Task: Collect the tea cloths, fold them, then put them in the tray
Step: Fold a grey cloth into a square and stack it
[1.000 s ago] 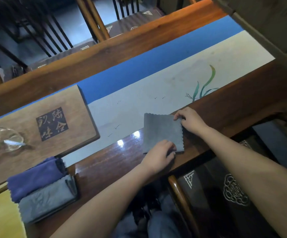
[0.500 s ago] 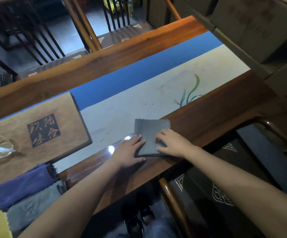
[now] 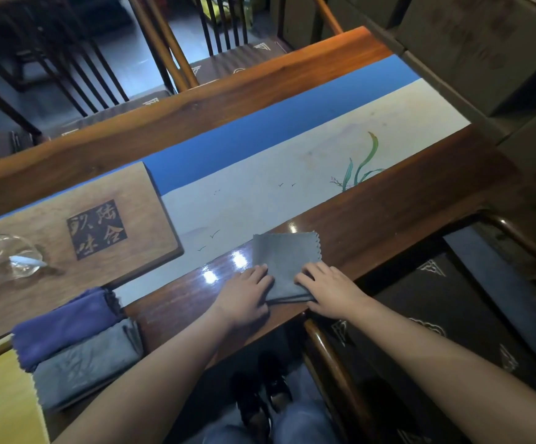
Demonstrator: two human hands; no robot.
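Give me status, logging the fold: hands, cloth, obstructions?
Left hand and right hand flat on grey cloth. Cloth folded at table edge. Nothing obstructing.

Dim room, wooden chairs (image 3: 177, 43)

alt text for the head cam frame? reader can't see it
Both hands, left hand and right hand, press flat on a folded grey tea cloth at the near edge of a glossy wooden table. To the left lie a folded purple cloth and another folded grey cloth, with a carved wooden board behind them.
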